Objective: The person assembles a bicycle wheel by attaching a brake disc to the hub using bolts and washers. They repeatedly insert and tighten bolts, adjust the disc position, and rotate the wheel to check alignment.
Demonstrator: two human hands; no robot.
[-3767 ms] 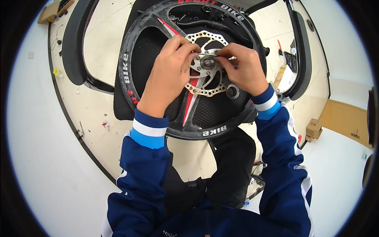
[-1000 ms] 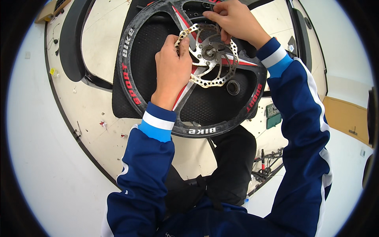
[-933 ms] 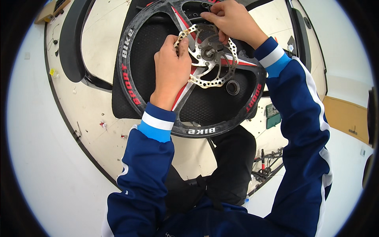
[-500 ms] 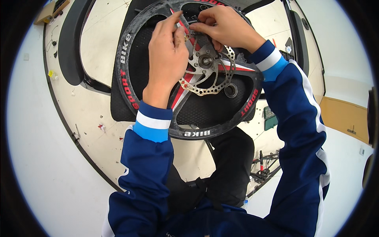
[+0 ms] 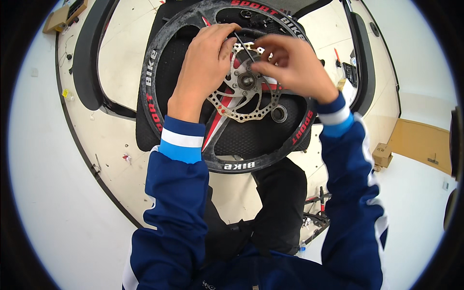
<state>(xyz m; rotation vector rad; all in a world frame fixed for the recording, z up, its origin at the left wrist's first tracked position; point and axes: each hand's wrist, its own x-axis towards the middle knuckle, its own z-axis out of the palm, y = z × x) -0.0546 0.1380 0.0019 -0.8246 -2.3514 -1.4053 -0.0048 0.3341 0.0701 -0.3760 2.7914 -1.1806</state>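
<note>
A black bicycle wheel (image 5: 147, 104) with broad red-and-white spokes lies flat before me. A silver disc brake rotor (image 5: 246, 117) sits around its hub (image 5: 247, 81). My left hand (image 5: 205, 63) is over the rotor's left side, fingers bent and thumb close to them. From its fingertips a thin dark rod (image 5: 244, 47) slants down toward the hub, and the hand appears closed on its upper end. My right hand (image 5: 295, 65) is over the rotor's right side, fingers curled and blurred. Its thumb is near the rod's lower end; whether it touches the rod is unclear.
Beneath the wheel is a black chair seat (image 5: 145, 128) between armrests (image 5: 87, 63). A round metal ring (image 5: 279, 114) lies in a wheel opening; small black parts (image 5: 247, 14) lie near the far rim. A cardboard box (image 5: 382, 155) and bike frame (image 5: 321, 205) are at right.
My right hand has moved down and right, away from my left fingers. The thin dark rod now shows between the hands. The left hand has shifted slightly down.
</note>
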